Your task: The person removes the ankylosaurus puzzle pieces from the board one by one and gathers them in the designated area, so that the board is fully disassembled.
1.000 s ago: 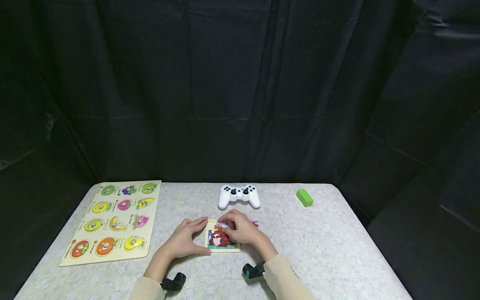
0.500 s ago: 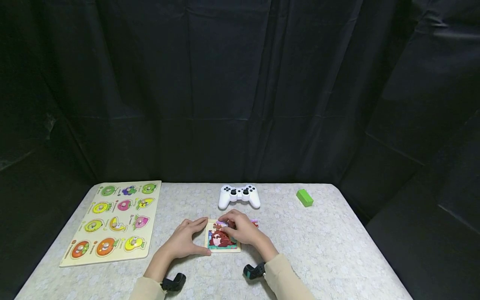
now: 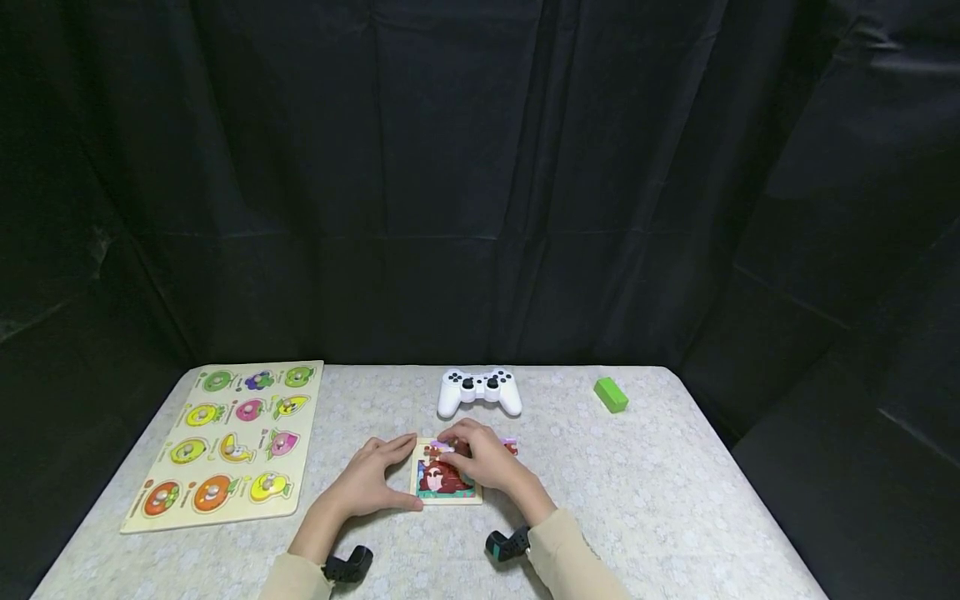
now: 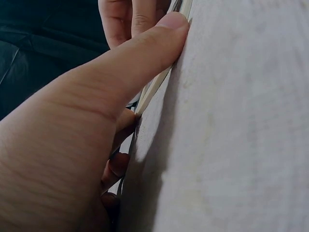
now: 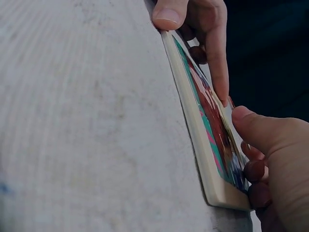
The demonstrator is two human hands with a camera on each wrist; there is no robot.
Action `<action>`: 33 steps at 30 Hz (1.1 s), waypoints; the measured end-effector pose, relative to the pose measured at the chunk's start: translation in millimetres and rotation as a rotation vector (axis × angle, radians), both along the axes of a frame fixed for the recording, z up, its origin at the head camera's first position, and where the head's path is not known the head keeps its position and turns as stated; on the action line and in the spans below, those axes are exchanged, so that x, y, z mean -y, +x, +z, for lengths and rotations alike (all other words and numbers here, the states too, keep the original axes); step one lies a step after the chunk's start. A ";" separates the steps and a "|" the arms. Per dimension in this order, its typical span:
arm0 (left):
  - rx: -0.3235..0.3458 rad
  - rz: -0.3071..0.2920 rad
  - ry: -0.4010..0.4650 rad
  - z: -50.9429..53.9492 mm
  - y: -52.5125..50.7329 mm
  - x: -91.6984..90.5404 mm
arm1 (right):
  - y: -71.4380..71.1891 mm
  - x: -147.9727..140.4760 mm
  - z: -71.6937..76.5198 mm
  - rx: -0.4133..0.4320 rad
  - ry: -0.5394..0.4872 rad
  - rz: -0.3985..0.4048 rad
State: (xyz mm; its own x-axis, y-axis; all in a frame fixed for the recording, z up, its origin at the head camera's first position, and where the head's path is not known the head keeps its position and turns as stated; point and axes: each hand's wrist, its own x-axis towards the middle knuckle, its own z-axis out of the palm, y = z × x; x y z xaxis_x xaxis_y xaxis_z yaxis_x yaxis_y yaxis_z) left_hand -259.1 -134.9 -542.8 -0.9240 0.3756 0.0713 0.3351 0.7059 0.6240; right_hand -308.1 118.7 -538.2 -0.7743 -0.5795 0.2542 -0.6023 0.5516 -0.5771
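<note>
We rest our left hand (image 3: 365,483), fingers spread, against the jigsaw frame (image 3: 450,502) at nine o'clock, while our right hand (image 3: 486,460) pinches a jigsaw piece (image 3: 436,450) in curled fingers toward twelve.

Our left hand (image 3: 363,483) spreads its thumb (image 3: 405,502) and forefinger (image 3: 401,452) wide apart; our right hand (image 3: 486,458) curls its fingers (image 3: 456,432) opposite its thumb. Our left wrist (image 3: 318,525) and right wrist (image 3: 529,497) slant inward.

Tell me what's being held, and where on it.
The left hand holds the jigsaw frame by its left corners; whether the right hand pinches anything cannot be told.
</note>
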 end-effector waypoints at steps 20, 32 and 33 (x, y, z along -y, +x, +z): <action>-0.001 0.002 0.004 -2.5 -1.0 1.0 | 2.7 -11.5 15.1 -0.006 -0.016 -0.035; 0.005 0.011 0.010 -0.9 -0.6 -0.7 | 3.7 -48.3 18.8 -0.065 -0.107 -0.145; 0.008 0.012 0.011 -1.0 -0.4 -0.7 | 3.9 -52.7 18.9 -0.065 -0.107 -0.162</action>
State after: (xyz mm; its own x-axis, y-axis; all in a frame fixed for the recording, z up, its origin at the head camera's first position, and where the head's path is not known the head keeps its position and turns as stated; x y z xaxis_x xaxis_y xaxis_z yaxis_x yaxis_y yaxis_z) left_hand -259.5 -134.1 -543.9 -0.9289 0.3640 0.0686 0.3222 0.7025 0.6345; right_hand -304.2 171.4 -519.3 -0.8354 -0.4155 0.3599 -0.5482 0.5821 -0.6005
